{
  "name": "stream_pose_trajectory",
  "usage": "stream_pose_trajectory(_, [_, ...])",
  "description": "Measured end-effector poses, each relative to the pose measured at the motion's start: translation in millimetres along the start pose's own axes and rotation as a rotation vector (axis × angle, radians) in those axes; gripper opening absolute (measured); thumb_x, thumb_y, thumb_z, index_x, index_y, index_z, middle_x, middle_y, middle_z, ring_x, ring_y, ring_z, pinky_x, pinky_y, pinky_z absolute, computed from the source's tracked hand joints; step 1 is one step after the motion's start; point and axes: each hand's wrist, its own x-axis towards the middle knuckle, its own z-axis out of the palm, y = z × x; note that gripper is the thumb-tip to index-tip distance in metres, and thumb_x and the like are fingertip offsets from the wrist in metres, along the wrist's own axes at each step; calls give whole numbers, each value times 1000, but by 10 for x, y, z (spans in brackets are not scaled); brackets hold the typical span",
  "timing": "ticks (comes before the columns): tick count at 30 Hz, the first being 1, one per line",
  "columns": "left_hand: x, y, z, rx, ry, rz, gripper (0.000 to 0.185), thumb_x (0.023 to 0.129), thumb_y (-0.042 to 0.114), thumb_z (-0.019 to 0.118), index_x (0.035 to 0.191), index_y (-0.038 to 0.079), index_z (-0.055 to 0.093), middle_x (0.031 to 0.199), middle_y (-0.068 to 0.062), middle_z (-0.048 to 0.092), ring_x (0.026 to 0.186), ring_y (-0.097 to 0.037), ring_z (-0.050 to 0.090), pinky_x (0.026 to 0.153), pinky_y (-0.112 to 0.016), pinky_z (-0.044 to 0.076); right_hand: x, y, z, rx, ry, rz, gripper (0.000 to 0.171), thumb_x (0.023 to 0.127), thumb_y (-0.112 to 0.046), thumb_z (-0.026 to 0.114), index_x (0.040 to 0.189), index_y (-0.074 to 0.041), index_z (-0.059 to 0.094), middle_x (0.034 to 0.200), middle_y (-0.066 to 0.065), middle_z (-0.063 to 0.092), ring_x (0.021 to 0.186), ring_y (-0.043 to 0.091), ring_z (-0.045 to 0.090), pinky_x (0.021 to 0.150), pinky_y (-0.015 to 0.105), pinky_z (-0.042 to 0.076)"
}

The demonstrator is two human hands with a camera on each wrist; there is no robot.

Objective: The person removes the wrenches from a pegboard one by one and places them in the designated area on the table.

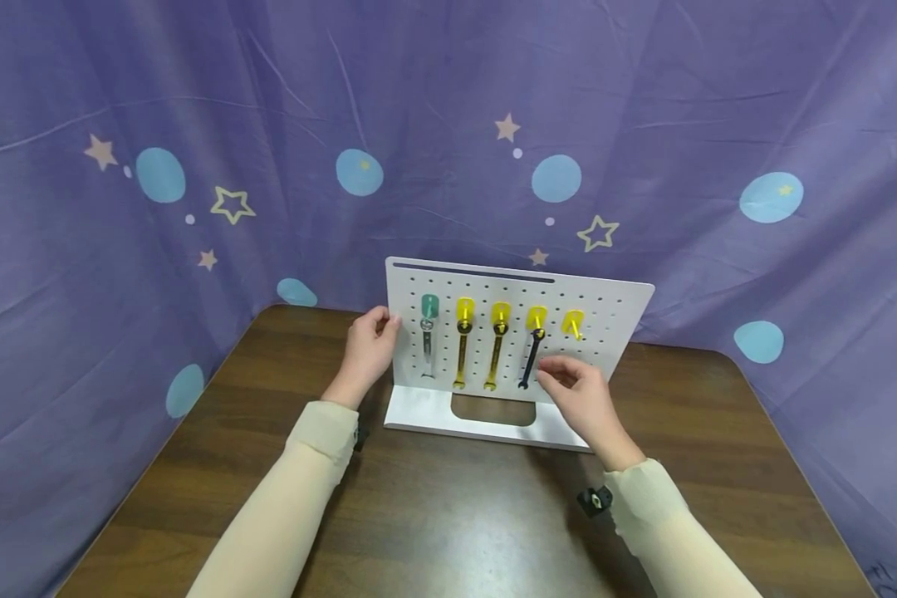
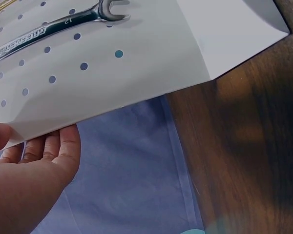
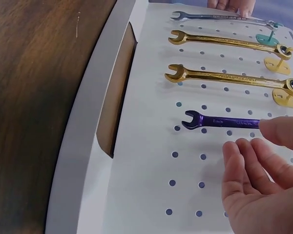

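Note:
A white pegboard stand [image 1: 493,425] stands on the table, facing me. My left hand [image 1: 371,345] grips its left edge, thumb in front and fingers behind, as the left wrist view shows [image 2: 39,180]. From the hooks hang a silver wrench [image 1: 428,349], two gold wrenches [image 1: 461,355] and a short dark purple wrench [image 3: 224,121]. Beside the purple wrench is my right hand [image 1: 579,394], fingers loosely bent. In the right wrist view its thumb overlaps the wrench's shaft, with a gap between thumb and fingers; whether it touches is unclear.
A yellow hook [image 1: 572,324] at the right end of the row bears no wrench. The silver wrench's hook [image 1: 429,306] is green. Around the stand lies the brown wooden table [image 1: 448,515]. A purple patterned curtain [image 1: 448,124] hangs behind and at both sides.

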Motion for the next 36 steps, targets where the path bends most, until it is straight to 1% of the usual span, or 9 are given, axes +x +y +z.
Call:
stream_pose_trajectory(3, [-3, -3, 1, -9, 3, 0, 15, 104, 8, 57, 98, -4, 64, 99, -20, 68, 89, -29, 60, 76, -41, 49, 20, -16, 37, 24, -4, -22, 18, 96, -10, 73, 112, -3, 74, 109, 8, 71, 99, 22, 66, 88, 38, 54])
stream_pose_trajectory(8, [5, -7, 16, 1, -3, -7, 16, 104, 9, 57, 101, -4, 64, 102, -21, 69, 93, -30, 62, 79, -44, 50, 50, -30, 87, 54, 1, -52, 20, 96, -7, 72, 113, 4, 73, 109, 13, 71, 97, 25, 68, 85, 32, 54])
stream_pose_trajectory(11, [12, -8, 27, 6, -4, -17, 16, 105, 11, 57, 102, -3, 65, 104, -20, 69, 94, -30, 62, 80, -43, 50, 68, -36, 105, 58, 8, -51, 20, 97, -8, 72, 112, 4, 73, 108, 14, 71, 97, 25, 68, 85, 30, 54])
stream_pose_trajectory(17, [9, -9, 26, 8, -2, -21, 17, 105, 11, 57, 101, -3, 65, 102, -19, 68, 91, -28, 60, 78, -41, 49, 96, -33, 121, 69, 4, -57, 20, 98, -12, 71, 110, 4, 73, 109, 15, 70, 98, 25, 67, 85, 31, 54])
stream_pose_trajectory(23, [17, -20, 18, 0, -1, -20, 17, 105, 11, 57, 101, -3, 65, 101, -19, 68, 90, -28, 60, 77, -41, 49, 86, -65, 115, 51, 15, -66, 16, 99, -13, 70, 106, 1, 75, 105, 12, 71, 90, 22, 65, 76, 25, 52])
stream_pose_trajectory(28, [24, -29, 20, -1, 0, -18, 17, 105, 11, 57, 101, -4, 65, 101, -19, 68, 90, -28, 60, 77, -41, 49, 78, -66, 104, 59, 20, -69, 17, 100, -15, 69, 104, 0, 76, 102, 12, 71, 86, 22, 63, 71, 25, 50])
stream_pose_trajectory(36, [16, -11, 12, -6, -7, -25, 18, 105, 12, 56, 101, -3, 64, 100, -19, 68, 88, -27, 59, 76, -40, 48, 39, -84, 77, 59, -1, -70, 20, 101, -17, 68, 105, 2, 76, 98, 12, 71, 81, 21, 58, 66, 26, 48])
